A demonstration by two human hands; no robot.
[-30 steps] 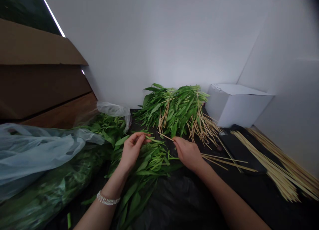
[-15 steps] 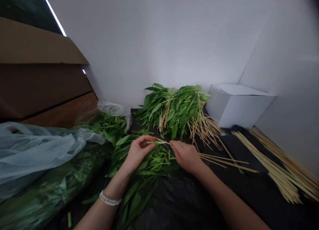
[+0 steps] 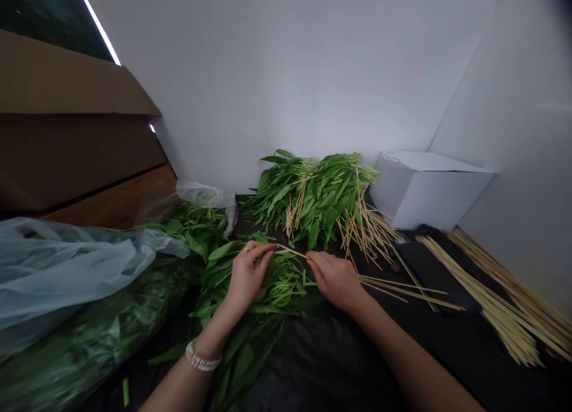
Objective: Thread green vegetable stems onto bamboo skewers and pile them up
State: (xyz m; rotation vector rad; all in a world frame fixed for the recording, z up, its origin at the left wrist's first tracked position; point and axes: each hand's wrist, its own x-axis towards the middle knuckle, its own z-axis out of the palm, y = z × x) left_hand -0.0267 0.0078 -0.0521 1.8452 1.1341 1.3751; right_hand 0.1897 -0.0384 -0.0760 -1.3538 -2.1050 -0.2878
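Note:
A thin bamboo skewer (image 3: pixel 291 250) spans the gap between my hands, above a heap of cut leafy greens (image 3: pixel 279 287) with pale green stems. My left hand (image 3: pixel 248 276), with a beaded bracelet at the wrist, pinches the skewer's left end between thumb and fingers. At its other side, my right hand (image 3: pixel 338 279) is closed around the skewer, hiding part of it. Behind them lies a pile of greens (image 3: pixel 324 192) with several skewers (image 3: pixel 364 221) sticking out of the bunches. A few loose skewers (image 3: pixel 411 287) lie just right of my right hand.
Two bundles of skewers (image 3: pixel 487 305) lie at the right, partly over a dark flat object (image 3: pixel 435 269). A white box (image 3: pixel 440 192) stands behind them. Left are plastic bags (image 3: pixel 84 269) of greens and a cardboard box (image 3: pixel 75 144). A white wall (image 3: pixel 286 72) closes the back.
My left hand has turned more upright, its fingertips drawn together on the skewer's end. The green stem that stuck out from its fingers no longer shows plainly. My right hand has barely moved.

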